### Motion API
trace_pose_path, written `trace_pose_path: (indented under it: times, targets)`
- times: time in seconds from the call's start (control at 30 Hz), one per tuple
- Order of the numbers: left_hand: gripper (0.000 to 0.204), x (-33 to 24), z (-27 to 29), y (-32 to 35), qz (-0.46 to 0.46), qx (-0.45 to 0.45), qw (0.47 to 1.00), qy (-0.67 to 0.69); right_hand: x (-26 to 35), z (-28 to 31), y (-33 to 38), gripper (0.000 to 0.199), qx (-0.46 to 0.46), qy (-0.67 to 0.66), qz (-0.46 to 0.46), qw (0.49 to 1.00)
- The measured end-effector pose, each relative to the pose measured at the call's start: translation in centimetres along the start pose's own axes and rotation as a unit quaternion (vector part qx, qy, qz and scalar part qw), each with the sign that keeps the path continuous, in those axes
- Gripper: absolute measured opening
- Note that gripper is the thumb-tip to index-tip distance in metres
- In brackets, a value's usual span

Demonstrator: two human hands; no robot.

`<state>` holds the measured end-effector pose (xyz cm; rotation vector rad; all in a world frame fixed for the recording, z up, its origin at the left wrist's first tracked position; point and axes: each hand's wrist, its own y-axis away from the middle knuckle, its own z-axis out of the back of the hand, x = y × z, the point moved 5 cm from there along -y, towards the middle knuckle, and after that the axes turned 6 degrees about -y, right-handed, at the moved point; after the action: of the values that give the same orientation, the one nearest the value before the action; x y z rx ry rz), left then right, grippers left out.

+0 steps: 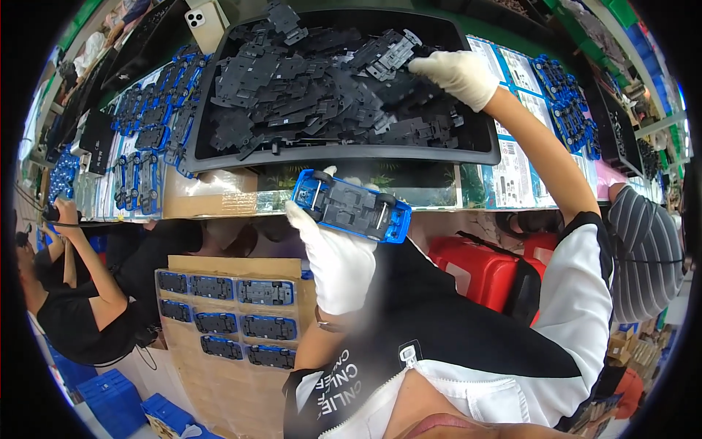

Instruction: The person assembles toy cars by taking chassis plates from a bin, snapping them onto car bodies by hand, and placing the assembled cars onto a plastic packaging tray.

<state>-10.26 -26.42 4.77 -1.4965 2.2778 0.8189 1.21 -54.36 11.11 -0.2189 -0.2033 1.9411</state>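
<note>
My left hand (340, 267), in a white glove, grips a blue toy car (349, 205) in front of the bin. The car is upside down, its black underside and wheels facing up. Over the right part of the black bin (336, 155), my gloved right hand (459, 77) is closed, its fingertips beside a greyish chassis plate (387, 57). Whether anything is pinched between those fingertips is hidden. Black plastic chassis plates (292, 95) fill the bin in a loose heap.
Blue toy cars (150, 135) stand in rows left of the bin, with more blue cars (567, 102) at the right. A phone (205, 23) leans behind the bin. Cars lie on a cardboard sheet (219, 388) at lower left. A red stool (475, 271) is below the table; people work on both sides.
</note>
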Motion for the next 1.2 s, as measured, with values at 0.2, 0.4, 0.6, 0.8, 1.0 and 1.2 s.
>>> trace_pose_path:
  times: [0.2,0.4,0.6,0.8,1.0,1.2]
  targets:
    - [0.081,1.3,-0.2,0.1,0.058,0.024,0.998,0.021,0.5,-1.0,-1.2,0.047,0.039,-0.103,-0.052,0.993]
    - [0.083,1.3,-0.8,0.9,0.051,0.011,0.999,-0.009,5.2,-3.5,-4.6,0.013,0.147,0.062,0.125,0.979]
    - [0.082,0.3,0.1,1.2,0.02,0.001,1.0,-0.015,2.3,1.2,-6.2,0.01,-0.038,0.105,0.05,0.992]
    - [0.081,0.0,0.5,1.2,0.025,-0.007,0.999,-0.019,-1.5,-2.9,-3.9,0.031,0.027,-0.37,-0.114,0.922]
    - [0.081,0.2,0.5,0.9,0.032,0.009,0.999,-0.032,-1.6,-4.2,-3.6,0.054,0.017,-0.499,-0.202,0.843]
    - [0.08,0.3,0.5,0.7,0.01,0.01,0.996,-0.083,0.0,-4.0,-3.5,0.064,0.062,-0.109,-0.177,0.976]
